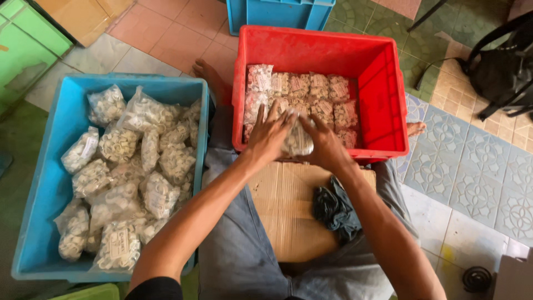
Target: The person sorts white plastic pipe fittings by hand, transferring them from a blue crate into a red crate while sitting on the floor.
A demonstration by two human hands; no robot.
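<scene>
**Both your hands press one clear bag at the front of the red crate**

You look down at your lap from above. Your left hand [270, 135] and right hand [327, 145] close around a clear plastic bag of small pale parts [298, 139], one hand on each side, fingers curled against it. The bag sits just inside the near wall of a red plastic crate [383, 72], on top of rows of similar packed bags [311, 91] that line the crate's floor. On your knees, just below the crate, lies a flat piece of brown cardboard [286, 205] with a dark crumpled cloth [335, 210] on its right edge. To your left stands a blue crate [41, 222] heaped with loose bags of white parts [119, 183]. The floor is tiled.
</scene>
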